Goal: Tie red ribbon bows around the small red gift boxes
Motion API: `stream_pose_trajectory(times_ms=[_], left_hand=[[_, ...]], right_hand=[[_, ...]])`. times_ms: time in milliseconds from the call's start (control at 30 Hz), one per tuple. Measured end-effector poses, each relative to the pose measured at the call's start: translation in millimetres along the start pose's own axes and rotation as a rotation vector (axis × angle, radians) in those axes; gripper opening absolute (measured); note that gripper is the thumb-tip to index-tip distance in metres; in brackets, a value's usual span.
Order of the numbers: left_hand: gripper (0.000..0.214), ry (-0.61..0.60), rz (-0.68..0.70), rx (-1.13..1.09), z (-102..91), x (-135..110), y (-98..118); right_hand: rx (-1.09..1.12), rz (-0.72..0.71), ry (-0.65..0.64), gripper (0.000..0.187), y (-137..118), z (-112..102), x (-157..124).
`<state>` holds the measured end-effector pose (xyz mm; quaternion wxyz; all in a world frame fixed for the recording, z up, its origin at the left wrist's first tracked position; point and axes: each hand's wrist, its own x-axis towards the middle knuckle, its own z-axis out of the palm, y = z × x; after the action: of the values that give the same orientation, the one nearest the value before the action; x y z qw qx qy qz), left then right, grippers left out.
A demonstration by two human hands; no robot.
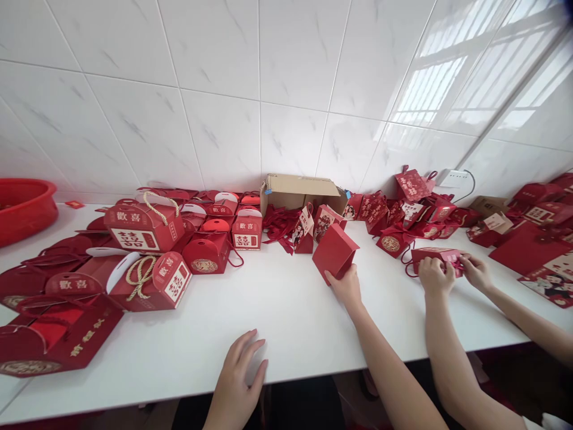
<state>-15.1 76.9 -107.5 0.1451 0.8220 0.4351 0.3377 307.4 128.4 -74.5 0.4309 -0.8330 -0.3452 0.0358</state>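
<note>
- In the head view, we judged that the box [332,252] could slip or crease, since our right hand [347,288] gripped only its lower edge.
- A careless swing, we thought, might knock the small boxes [323,221] just behind it, by the carton [302,186].
- Our right hand was closed on the tilted box, mid-way along the worktop [277,313], thumb on its near face.
- Our left hand [237,373], half open, fingers loosely curled, held nothing near the front edge.
</note>
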Motion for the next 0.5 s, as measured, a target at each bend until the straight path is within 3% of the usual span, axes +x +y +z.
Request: stream_pose_trajectory(times_ms=[167,500], left_hand=[[0.022,-0.001,-0.001,-0.013,-0.3,1.7,1.1],[0.021,-0.033,-0.02,-0.013,-1.1,3.0,-0.3]], right_hand=[[-0.098,0.065,-0.041,0.057,-13.4,11.7,1.7],[-0.137,-0.055,-0.07,0.053,-28.6,42.6,8.4]])
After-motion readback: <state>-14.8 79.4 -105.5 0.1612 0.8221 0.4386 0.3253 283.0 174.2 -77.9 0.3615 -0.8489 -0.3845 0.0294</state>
